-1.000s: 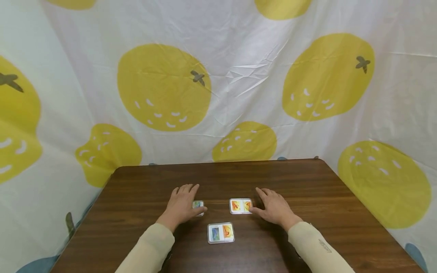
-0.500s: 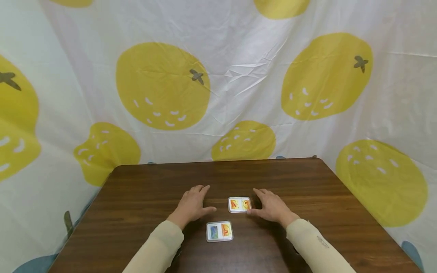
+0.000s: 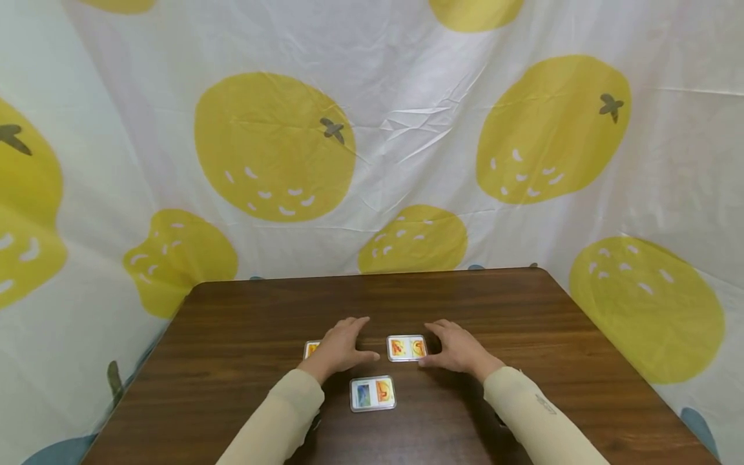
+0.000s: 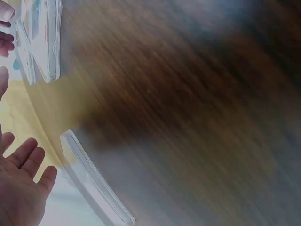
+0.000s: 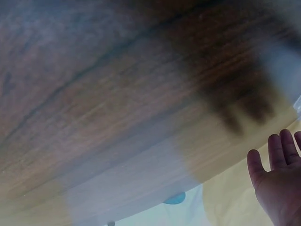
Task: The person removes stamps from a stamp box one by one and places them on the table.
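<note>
Three clear flat cases holding small picture cards lie on the dark wooden table. The far right case (image 3: 406, 348) shows two orange pictures; my right hand (image 3: 462, 349) is beside it, thumb tip at its right edge. My left hand (image 3: 341, 347) hovers between that case and the far left case (image 3: 311, 347), which it partly hides. Nearer me lies the front case (image 3: 372, 393), with one blue-green and one orange picture. In the left wrist view the left hand's fingers (image 4: 34, 160) are spread, holding nothing. The right wrist view shows the right hand's fingers (image 5: 276, 150) extended.
The brown wooden table (image 3: 261, 310) has rounded far corners. Behind it and along both sides hangs a white cloth (image 3: 395, 155) printed with yellow fruit.
My left hand has moved right, off the far left case, toward the far right case, uncovering an orange picture on the left one. My right hand stays nearly in place.
</note>
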The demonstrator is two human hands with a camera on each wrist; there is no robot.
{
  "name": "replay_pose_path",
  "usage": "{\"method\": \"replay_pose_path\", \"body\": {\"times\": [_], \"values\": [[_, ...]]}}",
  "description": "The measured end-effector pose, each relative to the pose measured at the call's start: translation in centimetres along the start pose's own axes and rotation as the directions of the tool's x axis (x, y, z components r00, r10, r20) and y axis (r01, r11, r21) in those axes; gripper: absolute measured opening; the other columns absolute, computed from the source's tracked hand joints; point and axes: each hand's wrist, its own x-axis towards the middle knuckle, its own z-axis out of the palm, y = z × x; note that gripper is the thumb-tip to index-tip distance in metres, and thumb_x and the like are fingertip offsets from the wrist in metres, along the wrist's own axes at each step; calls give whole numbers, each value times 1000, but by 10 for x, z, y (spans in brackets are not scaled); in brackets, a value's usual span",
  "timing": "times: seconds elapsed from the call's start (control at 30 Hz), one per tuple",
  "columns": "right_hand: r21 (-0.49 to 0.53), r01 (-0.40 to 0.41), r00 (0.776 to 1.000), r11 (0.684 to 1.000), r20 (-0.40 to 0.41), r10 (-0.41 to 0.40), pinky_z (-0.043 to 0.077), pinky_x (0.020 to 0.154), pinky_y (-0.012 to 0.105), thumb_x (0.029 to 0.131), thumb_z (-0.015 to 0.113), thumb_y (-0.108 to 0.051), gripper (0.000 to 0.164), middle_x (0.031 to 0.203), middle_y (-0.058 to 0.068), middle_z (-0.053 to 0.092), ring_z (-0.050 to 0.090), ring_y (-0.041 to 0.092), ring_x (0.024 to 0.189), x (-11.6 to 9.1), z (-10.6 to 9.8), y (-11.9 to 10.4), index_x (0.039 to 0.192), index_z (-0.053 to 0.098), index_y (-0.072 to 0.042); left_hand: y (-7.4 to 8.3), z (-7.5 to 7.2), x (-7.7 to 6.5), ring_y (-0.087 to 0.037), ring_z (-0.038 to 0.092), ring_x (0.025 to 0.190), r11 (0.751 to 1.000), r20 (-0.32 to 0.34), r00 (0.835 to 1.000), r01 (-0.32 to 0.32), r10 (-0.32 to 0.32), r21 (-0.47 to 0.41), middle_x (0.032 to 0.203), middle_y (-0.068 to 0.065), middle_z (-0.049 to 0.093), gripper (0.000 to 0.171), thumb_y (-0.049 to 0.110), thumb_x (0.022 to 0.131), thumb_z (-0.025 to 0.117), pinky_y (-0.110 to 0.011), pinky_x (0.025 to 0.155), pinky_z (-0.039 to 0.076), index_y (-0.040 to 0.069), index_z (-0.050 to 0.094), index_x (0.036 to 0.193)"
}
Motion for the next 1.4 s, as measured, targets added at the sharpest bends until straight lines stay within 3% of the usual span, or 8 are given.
{"method": "replay_pose_path", "body": {"times": [0.43,0.73,0.97,1.4], "values": [[14,5,999,1000,32,-5,41,101,53,75,83,-51,87,137,18,51,49,37,126,8,-2,-2,140,53,-3,6,12,14,-36,38,137,1000,45,999,1,-2,9,148,-17,44,84,48,83,77,-55,110,29,12,42,150],[42,-3,999,999,40,1,42,99,51,73,85,-47,80,132,14,54,51,34,123,12,-2,-4,136,57,-5,14,13,20,-34,42,134,999,58,997,-51,50,19,143,-16,48,82,45,82,78,-52,108,32,8,45,147],[45,41,998,998,40,-43,44,97,48,73,86,-46,81,125,11,56,53,30,116,17,5,-2,135,58,-3,17,19,25,-33,40,136,999,86,996,-26,22,48,145,-15,47,84,48,82,78,-52,109,31,9,45,148],[38,30,997,999,68,-32,42,100,48,73,87,-41,76,127,12,56,52,31,120,20,5,-3,133,60,-3,12,30,33,-31,40,136,993,106,994,-3,-10,115,145,-12,47,84,52,81,78,-49,110,31,13,46,148]]}}
